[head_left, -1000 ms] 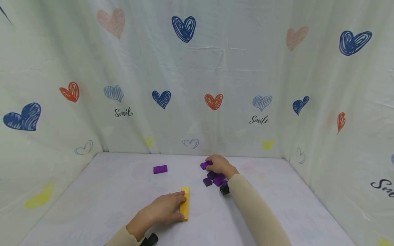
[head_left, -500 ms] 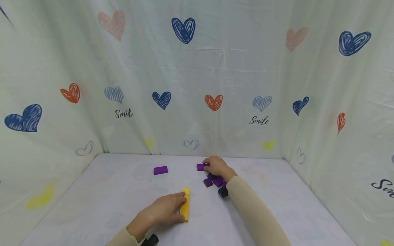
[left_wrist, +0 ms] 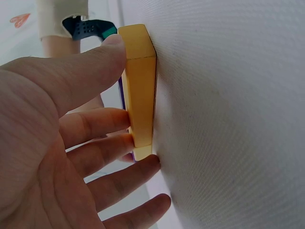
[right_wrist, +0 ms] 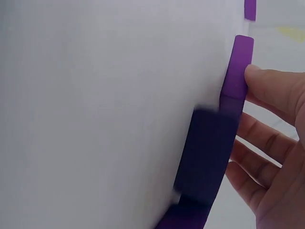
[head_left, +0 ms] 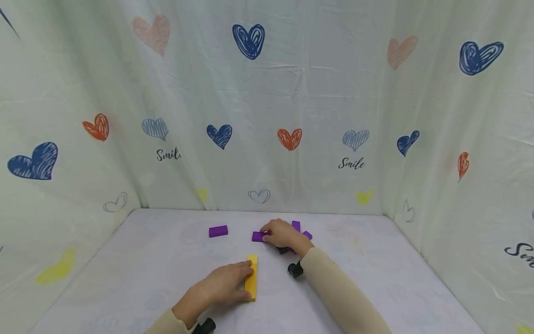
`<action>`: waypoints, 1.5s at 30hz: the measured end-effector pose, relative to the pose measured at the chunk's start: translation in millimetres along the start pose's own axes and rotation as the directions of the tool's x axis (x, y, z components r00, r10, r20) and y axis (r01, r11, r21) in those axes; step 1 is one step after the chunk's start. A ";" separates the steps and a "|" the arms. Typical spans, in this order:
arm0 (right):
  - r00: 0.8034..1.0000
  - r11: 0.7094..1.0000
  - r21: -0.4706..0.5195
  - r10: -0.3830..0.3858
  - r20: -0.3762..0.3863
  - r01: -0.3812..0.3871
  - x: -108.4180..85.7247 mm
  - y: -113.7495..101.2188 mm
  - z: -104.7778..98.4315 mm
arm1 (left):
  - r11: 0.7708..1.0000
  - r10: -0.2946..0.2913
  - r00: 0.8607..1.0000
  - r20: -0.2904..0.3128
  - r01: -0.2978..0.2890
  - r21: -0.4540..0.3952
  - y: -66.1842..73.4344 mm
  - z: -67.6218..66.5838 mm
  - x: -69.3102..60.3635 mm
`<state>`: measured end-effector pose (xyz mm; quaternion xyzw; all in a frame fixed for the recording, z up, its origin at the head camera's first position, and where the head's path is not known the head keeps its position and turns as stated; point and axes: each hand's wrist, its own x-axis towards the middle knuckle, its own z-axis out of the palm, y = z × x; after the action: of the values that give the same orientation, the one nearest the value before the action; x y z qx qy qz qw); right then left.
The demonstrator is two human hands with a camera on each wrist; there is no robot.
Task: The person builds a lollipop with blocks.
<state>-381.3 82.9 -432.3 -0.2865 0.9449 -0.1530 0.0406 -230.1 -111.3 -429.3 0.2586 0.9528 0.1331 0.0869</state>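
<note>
In the head view my left hand point(head_left: 223, 284) rests on yellow blocks point(head_left: 252, 271) standing in a line near the table's middle. The left wrist view shows the thumb at one end of a yellow block point(left_wrist: 140, 95), with fairly straight fingers against its side and a seam near its far end. My right hand point(head_left: 283, 233) pinches a purple block point(head_left: 257, 236) between thumb and fingers, toward the back. Beside that hand, the right wrist view has a dark block point(right_wrist: 207, 155) close to the camera. The held block's other end is covered by the fingers.
A lone purple block point(head_left: 218, 231) lies back left. Behind the right hand are purple blocks point(head_left: 295, 226), and a dark block point(head_left: 282, 250) sits under it, partly hidden. A white cloth covers the table point(head_left: 137, 269); a heart-printed curtain point(head_left: 317, 106) encloses the back and sides.
My right hand has moved left and a little nearer, bringing the purple block with it. Purple blocks behind it have come into view. The left hand has stayed on the yellow blocks.
</note>
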 end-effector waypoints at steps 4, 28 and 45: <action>1.000 1.000 0.016 -0.014 0.027 0.014 -6.3 -9.4 3.0 | 1.000 0.008 1.000 -0.008 -0.008 0.000 0.7 -0.4 -0.2; 0.984 0.987 0.108 -0.132 0.118 0.120 -21.2 -25.0 7.3 | 1.000 0.007 1.000 -0.011 -0.007 0.001 1.4 -0.9 -1.0; 0.983 0.984 0.125 -0.143 0.112 0.129 -21.9 -23.8 11.2 | 1.000 0.008 1.000 -0.006 -0.008 -0.013 2.2 -2.8 -3.7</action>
<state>-348.6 73.2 -435.7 -0.3562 0.9083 -0.1930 0.1038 -226.6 -112.0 -425.7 0.2616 0.9511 0.1404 0.0855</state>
